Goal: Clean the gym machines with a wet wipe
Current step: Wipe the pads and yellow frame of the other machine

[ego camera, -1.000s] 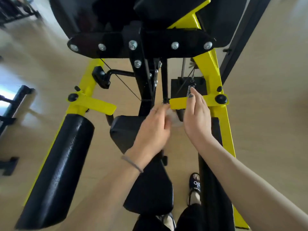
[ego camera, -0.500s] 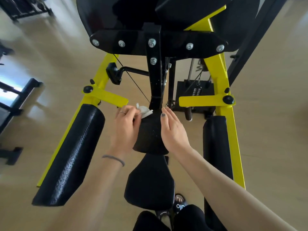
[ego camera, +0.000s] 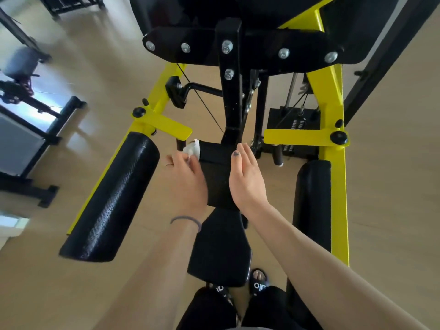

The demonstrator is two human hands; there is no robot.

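1. Wipe (ego camera: 192,148): it is showing as a small, white, crumpled wad, sitting against the upper left corner of the black centre pad (ego camera: 215,172).
2. Your left hand (ego camera: 188,179) is pinching the wipe between curled fingertips, pressing it to that pad's left edge; a thin band is circling the wrist.
3. Your right hand (ego camera: 246,179) is lying flat with straight fingers along the pad's right edge, holding nothing.
4. Machine (ego camera: 332,144): you are looking down on one black and yellow frame, its paint glossy and its black cross plate studded with silver bolts.
5. You are seeing six of those bolts: five across the plate and one lower on the centre post (ego camera: 229,91).
6. Padding is counting four pieces: the centre pad, a seat (ego camera: 220,253) just below it, a left roller (ego camera: 112,198) angled outward, and a right roller (ego camera: 312,206) running straight.
7. Two yellow tabs are jutting inward, one on the left (ego camera: 166,125) and one on the right (ego camera: 300,136), each with a black knob at its outer end.
8. One weight stack (ego camera: 292,122) is sitting behind the right tab.
9. Your two sandalled feet (ego camera: 258,281) are standing on the pale floor (ego camera: 392,186) below the seat.
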